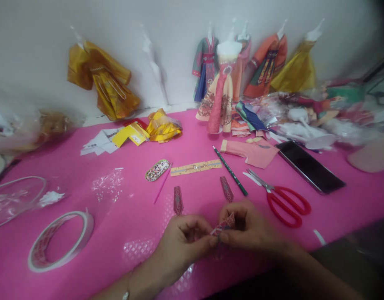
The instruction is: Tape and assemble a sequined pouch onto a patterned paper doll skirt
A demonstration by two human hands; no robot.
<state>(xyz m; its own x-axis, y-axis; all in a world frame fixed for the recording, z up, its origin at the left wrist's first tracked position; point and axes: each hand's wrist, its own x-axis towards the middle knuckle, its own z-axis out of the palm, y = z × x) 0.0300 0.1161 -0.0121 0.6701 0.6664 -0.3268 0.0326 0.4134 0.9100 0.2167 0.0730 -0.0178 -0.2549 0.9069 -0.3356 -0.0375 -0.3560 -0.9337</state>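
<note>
My left hand [188, 237] and my right hand [246, 227] meet near the front of the pink table, both closed in a pinch. Between their fingertips is a small piece of patterned red fabric [225, 224], partly hidden by the fingers. Just beyond my left hand lies a dark red pointed strip [178, 200] with a pale pattern. A similar patterned strip [226, 189] lies beyond my right hand. Farther back are a long cream decorated band [196, 167] and a dark green pencil [230, 171]. Red-handled scissors [281, 198] rest open-bladed to the right of my right hand.
A tape roll [61, 241] lies at left. An oval dish of beads [157, 170] and a pink stick [163, 183] sit mid-table. At right are a phone [310, 166] and pink fabric [257, 152]. Dressed doll forms, including one in a cream-and-red dress [221, 83], stand behind.
</note>
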